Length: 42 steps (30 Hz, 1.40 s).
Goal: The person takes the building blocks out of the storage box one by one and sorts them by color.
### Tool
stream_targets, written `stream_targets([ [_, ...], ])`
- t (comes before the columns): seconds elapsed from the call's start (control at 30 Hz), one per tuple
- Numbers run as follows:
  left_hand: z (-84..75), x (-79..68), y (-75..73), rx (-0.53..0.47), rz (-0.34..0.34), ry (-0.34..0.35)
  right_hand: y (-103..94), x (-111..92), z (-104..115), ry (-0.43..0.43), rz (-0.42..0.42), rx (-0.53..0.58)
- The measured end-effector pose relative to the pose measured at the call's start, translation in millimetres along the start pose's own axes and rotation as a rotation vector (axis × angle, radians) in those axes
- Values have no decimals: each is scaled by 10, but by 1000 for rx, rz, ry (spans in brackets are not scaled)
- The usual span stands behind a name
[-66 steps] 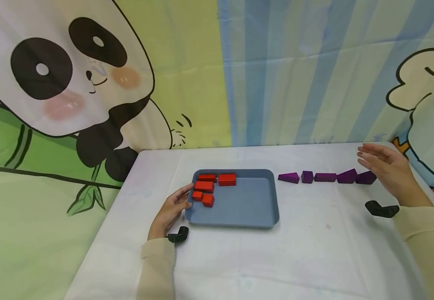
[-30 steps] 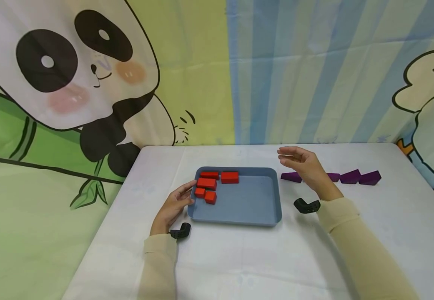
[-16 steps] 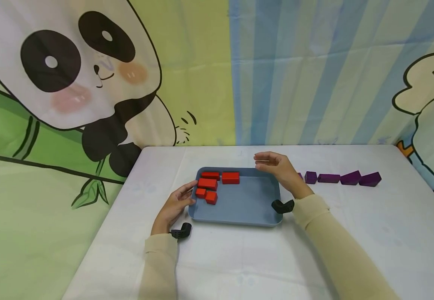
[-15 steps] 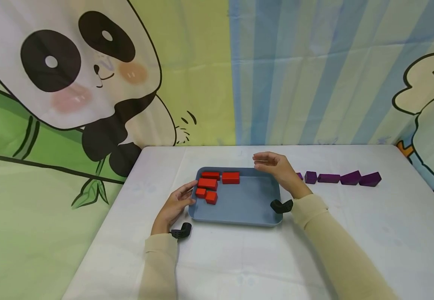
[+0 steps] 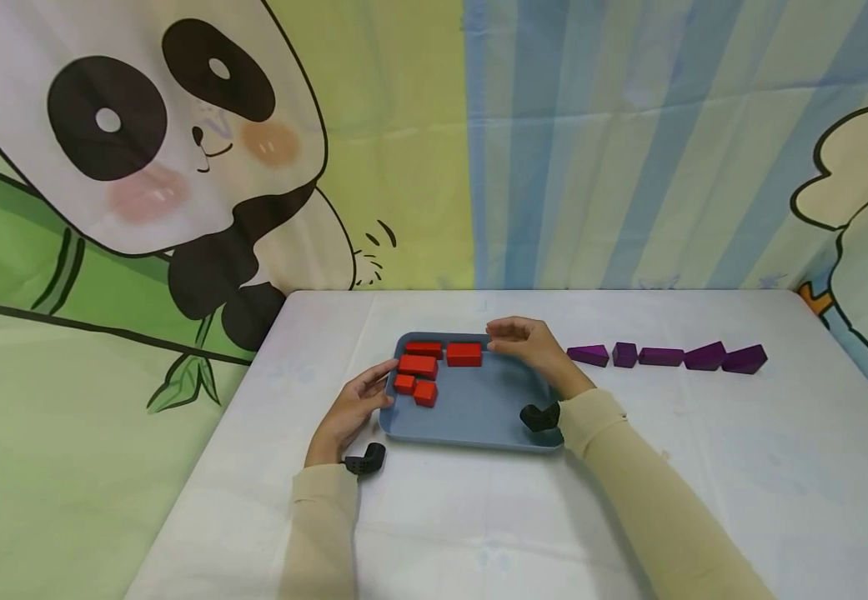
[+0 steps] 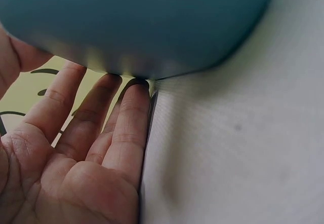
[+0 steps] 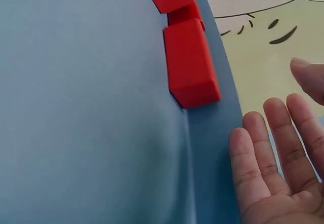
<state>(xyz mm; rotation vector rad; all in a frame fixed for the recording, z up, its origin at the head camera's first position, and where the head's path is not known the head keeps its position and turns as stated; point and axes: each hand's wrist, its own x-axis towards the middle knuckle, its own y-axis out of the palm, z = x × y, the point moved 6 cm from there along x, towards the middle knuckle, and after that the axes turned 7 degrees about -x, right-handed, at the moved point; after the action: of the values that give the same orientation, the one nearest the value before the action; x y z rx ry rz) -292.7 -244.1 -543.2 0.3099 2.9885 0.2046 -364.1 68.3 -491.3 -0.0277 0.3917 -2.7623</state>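
My left hand (image 5: 347,417) rests against the left side of a blue-grey tray (image 5: 471,442), and its straight fingers (image 6: 126,117) touch the outer wall in the left wrist view. Several red blocks (image 5: 418,367) stand in the tray's left part. Over the tray's back right part is my right hand (image 5: 534,350), holding nothing, its fingertips near the red block (image 5: 464,355) by the back wall. The right wrist view shows these fingers (image 7: 291,148) extended and the thumb apart, beside that red block (image 7: 190,64). The right hand hides part of the tray's back rim.
To the right of the tray, several purple blocks (image 5: 661,357) lie in a row on the white-covered table (image 5: 704,500). Behind the table hangs a printed cloth (image 5: 591,150) with a panda. A black device (image 5: 540,417) sits at the right wrist.
My right hand has moved left from the far end of the purple row to above the tray, and come lower. The left hand stays at the tray, and the blocks keep their places.
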Motion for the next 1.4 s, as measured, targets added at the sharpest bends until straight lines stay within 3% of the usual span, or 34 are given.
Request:
stream_targets([
  [0.3,6,7,-13,11,6,-10,150,72,-80,54,6,1],
  [0.5,-1,-1,2,24,3,-8,218,126,-106,83,-7,-120],
  [0.7,1,-6,2,23,10,-3,288,136,-62,44,-33,-251],
  [1.03,-15,11,6,25,2,-3,350,156,-42,29,-67,-369],
  [1.4,-4,11,18,-7,10,6,330,126,-53,87,-69,-332],
])
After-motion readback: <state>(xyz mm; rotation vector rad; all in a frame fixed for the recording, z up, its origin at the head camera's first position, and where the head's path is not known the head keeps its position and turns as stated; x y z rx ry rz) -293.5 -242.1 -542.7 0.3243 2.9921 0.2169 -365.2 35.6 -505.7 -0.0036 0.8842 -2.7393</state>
